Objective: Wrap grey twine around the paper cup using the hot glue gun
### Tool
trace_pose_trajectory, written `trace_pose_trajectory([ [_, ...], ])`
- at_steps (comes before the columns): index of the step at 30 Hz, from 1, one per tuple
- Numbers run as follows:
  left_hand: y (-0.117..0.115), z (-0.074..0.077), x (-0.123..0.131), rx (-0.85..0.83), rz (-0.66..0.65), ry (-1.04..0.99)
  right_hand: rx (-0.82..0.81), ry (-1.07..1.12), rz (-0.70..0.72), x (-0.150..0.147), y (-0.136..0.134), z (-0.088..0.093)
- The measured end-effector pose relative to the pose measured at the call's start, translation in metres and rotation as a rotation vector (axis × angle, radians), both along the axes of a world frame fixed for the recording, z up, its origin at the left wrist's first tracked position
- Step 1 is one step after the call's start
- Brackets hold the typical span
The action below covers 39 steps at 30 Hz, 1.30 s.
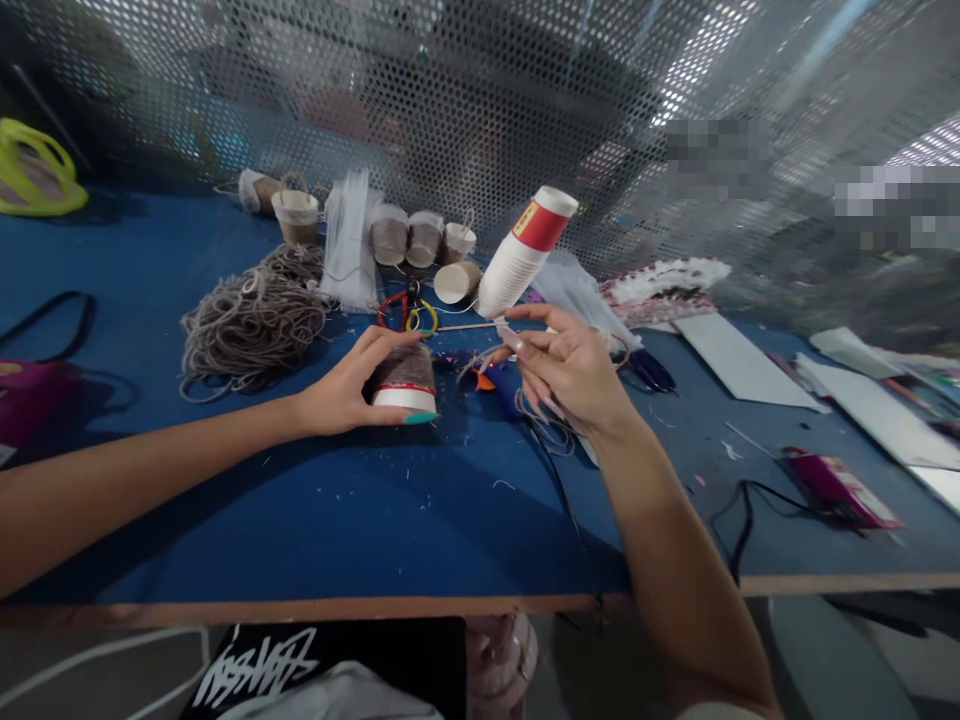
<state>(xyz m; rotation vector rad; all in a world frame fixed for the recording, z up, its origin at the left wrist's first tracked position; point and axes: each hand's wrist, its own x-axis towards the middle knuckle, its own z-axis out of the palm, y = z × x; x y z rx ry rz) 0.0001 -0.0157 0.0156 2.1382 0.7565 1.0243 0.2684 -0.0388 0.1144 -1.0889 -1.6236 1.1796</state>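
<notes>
Blue tabletop (pixel 337 540) beneath cup (pixel 403 374), perforated screen (pixel 420 90) behind, probably metal.

I can read no text for certain: the white lettering (pixel 259 665) on black cloth (pixel 420 655) below my left fingers (pixel 379 340) is too stylised, the red-banded cup's (pixel 551 232) yellow label (pixel 524 219) beyond my right fingers (pixel 534 313) too small.

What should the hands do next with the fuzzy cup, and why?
Maybe bring the yarn by the right hand over and wrap it lower on the cup. Brown yarn covers its upper part, but a red line and white rim show bare, and the left hand holds it.
</notes>
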Motion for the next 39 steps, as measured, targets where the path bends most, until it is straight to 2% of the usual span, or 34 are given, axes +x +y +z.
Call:
trace_pose_trajectory([
  [5, -0.002, 0.004, -0.002, 0.037, 0.004, 0.046, -0.069, 0.077, 0.045, -0.005, -0.009, 0.0],
  [12, -0.004, 0.003, -0.003, 0.176, -0.017, 0.053, -0.277, 0.143, 0.138, -0.004, -0.008, -0.005],
  [16, -0.005, 0.004, -0.004, 0.268, -0.026, 0.062, -0.357, -0.056, 0.062, -0.009, -0.006, -0.017],
  [18, -0.006, 0.005, -0.006, 0.311, -0.043, 0.075, -0.335, -0.169, 0.041, -0.011, -0.007, -0.023],
  [20, -0.007, 0.005, -0.007, 0.333, -0.059, 0.092, -0.303, -0.188, 0.052, -0.013, -0.008, -0.027],
  [24, -0.008, 0.003, -0.006, 0.369, -0.059, 0.118, -0.273, -0.065, 0.102, -0.014, -0.009, -0.027],
  [31, -0.009, 0.001, 0.001, 0.464, 0.111, 0.063, -0.118, 0.113, 0.155, -0.017, -0.013, -0.021],
  [35, -0.008, 0.0, 0.003, 0.509, 0.123, 0.044, -0.059, 0.159, 0.151, -0.024, -0.017, -0.023],
  [39, -0.009, 0.001, 0.003, 0.448, 0.101, 0.082, 0.027, 0.2, 0.141, -0.034, -0.022, -0.028],
])
